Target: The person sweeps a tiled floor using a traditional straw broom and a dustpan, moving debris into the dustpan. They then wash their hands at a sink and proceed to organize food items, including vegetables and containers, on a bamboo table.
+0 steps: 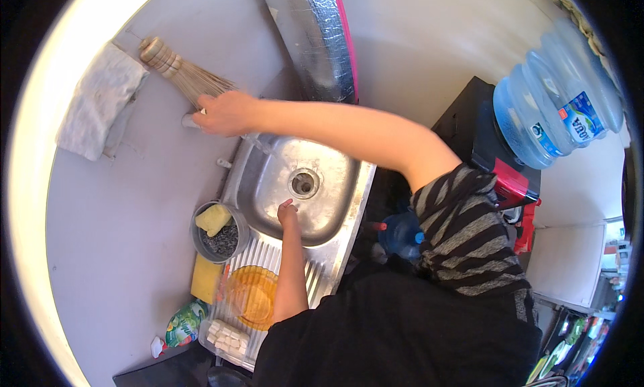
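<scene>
My right hand (pixel 226 114) reaches across to the wall and is closed around a tap (pixel 189 121), which it mostly hides. A stream of water (pixel 260 144) runs from below that hand into the stainless-steel sink (pixel 322 213). Over the near part of the basin is my left hand (pixel 288 214), close to the round drain (pixel 304 182). Nothing shows in its grasp, and how far its fingers are curled is hard to make out.
Left of the basin stands a grey tub (pixel 198 241) with a yellow sponge (pixel 214 220) and dark scourer. On the drainboard are an amber glass plate (pixel 246 296) and a clear box of white blocks (pixel 227 337). A whisk broom (pixel 186 70) hangs near my right hand. A water dispenser (pixel 463 110) stands right.
</scene>
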Available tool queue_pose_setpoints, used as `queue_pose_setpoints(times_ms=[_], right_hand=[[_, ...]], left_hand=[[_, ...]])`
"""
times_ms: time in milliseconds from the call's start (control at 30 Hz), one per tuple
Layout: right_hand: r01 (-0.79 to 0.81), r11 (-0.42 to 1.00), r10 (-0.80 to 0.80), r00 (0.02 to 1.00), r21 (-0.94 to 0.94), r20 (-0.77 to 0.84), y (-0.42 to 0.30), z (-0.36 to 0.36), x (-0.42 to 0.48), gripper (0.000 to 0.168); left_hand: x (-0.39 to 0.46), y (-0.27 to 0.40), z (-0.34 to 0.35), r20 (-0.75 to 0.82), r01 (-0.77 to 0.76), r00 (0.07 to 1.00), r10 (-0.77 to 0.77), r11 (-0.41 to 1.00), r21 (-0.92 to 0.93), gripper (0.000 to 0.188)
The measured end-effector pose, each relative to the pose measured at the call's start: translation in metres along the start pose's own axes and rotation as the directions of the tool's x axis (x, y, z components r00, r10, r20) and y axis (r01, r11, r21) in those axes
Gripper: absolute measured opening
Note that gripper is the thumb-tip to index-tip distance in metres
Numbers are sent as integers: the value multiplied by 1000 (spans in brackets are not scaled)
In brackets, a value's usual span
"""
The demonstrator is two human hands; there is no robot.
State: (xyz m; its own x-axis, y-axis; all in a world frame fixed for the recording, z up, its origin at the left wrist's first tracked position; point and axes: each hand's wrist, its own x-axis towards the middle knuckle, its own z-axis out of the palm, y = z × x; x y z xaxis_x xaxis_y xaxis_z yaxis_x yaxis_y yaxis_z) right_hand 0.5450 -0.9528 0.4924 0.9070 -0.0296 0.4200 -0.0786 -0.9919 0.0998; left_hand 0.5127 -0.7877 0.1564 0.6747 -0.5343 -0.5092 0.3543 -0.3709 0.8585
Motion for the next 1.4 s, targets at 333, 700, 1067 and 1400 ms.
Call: queue_pose_setpoints(times_ms=[333,700,1067,1400], right_hand=[[-527,845,510,844,86,162,-11,11,35,38],[-442,877,477,846,190,-237,-11,46,18,29],[-471,819,522,848,327,-88,-72,47,-156,29],[-570,804,595,767,171,-240,-178,-33,-384,17]], left_hand=[[22,5,5,99,-35,994,53,984,-175,35],[5,34,-8,-35,-230,972,233,971,73,34],[-22,46,20,-51,-444,888,458,880,168,34],[-166,-20,96,116,-670,742,660,725,162,33]])
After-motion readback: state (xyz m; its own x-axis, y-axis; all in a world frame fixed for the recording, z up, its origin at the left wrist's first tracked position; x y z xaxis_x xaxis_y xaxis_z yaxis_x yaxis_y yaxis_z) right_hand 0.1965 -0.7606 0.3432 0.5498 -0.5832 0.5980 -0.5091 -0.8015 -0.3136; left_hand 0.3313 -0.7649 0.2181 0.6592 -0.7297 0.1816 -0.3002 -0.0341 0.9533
